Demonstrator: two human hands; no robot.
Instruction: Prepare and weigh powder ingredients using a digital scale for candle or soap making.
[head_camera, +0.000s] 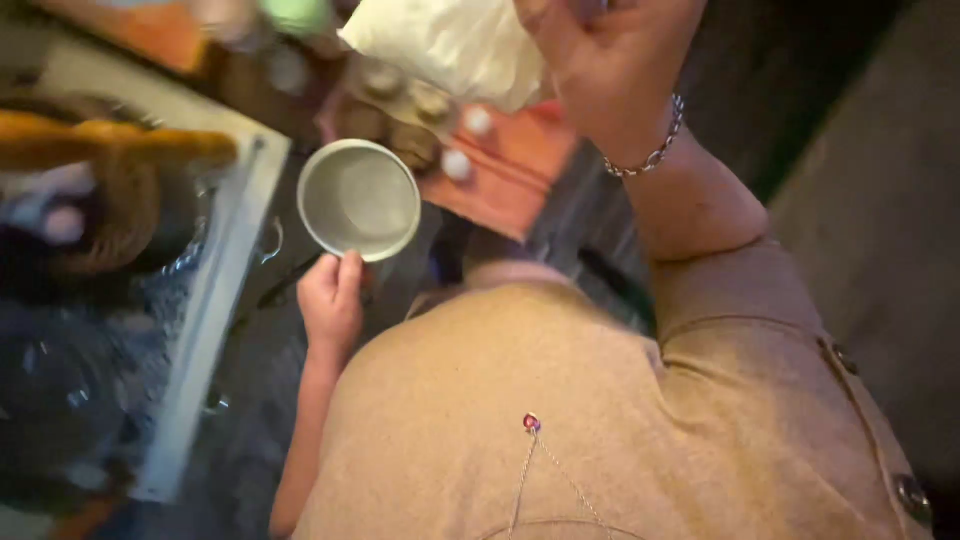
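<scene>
Two hands work: the left hand (332, 300) clamps fingers on the round grey metal cup's (359, 199) lower rim at centre-left; the right hand (600, 60), top centre, grips a pale yellow plastic bag (450, 45).

Cup: you hold a round metal cup (359, 199), pale grey, mouth up and facing you, nothing visible inside; your left hand (332, 300) grips its near rim.
Bag: you hold a soft cream-white bag (450, 45), crumpled, raised above and to the right of the cup, apart from it; your right hand (600, 60) closes on its edge.
</scene>
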